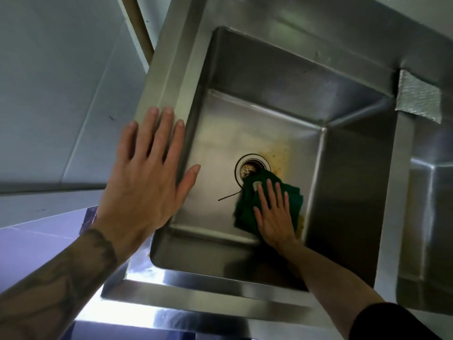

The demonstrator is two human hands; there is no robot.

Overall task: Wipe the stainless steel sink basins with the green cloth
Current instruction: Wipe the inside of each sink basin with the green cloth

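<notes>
Down on the sink [348, 148] floor, my right hand [273, 217] presses flat on the green cloth [247, 209] beside the drain [250, 169]. My left hand [147, 173] rests open on the rim.

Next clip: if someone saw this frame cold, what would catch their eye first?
Probably the green cloth, the one strong colour against all the grey steel, pressed flat on the basin floor under the right hand, beside the drain. Next, the yellowish stain spreading just beyond the drain, not yet wiped. Then the large left hand, spread flat on the sink's left rim.
</notes>
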